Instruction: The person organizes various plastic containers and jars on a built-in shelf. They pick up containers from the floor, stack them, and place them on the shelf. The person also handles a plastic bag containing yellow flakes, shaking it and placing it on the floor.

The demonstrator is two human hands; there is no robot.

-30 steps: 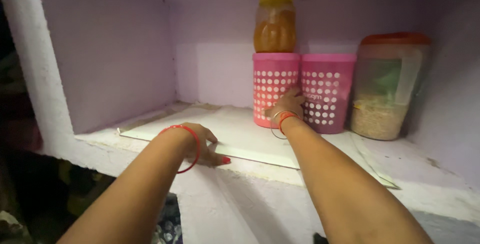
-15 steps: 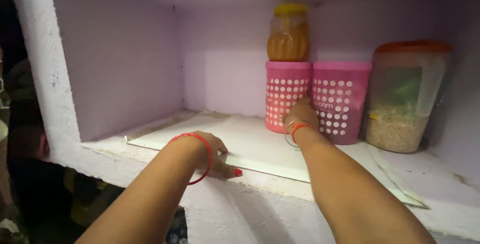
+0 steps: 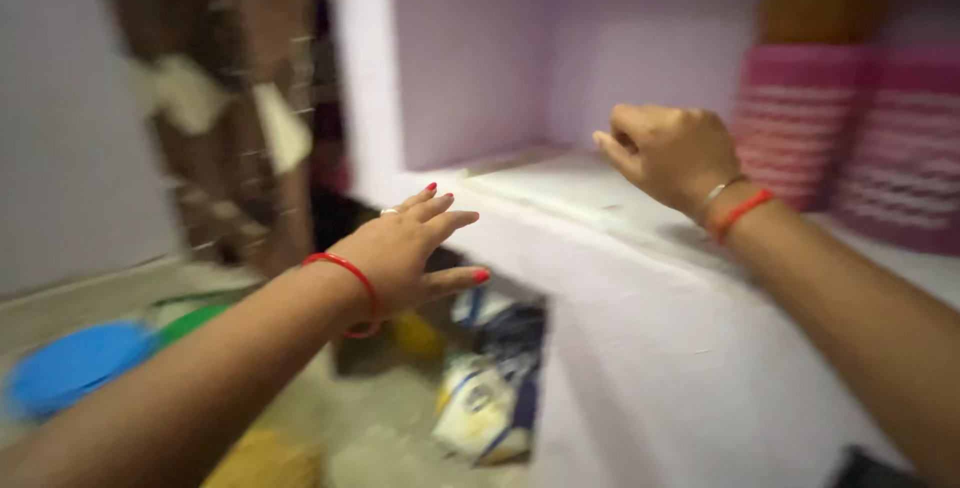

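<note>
- The left hand (image 3: 405, 248), left of centre in the frame, is spread flat with fingers apart and holds nothing; it hangs in front of the shelf's front edge, above the packets (image 3: 490, 388) lying below.
- The right hand (image 3: 665, 153), right of centre, has its fingers curled loosely inward with nothing visible in them, and hovers just over the white shelf liner (image 3: 560, 188).
- The pink dotted containers (image 3: 850, 138) stand at the right edge of the frame, at the back of the shelf (image 3: 640, 278), apart from both hands.
- The picture is blurred, so fine detail cannot be made out.
- Judged from this, any reach goes better with the head steady, so the target is seen clearly.
- The right wrist should stay low and clear of the containers, which could tip if brushed.
- The blue lid (image 3: 75, 368) at lower left lies well away.
</note>
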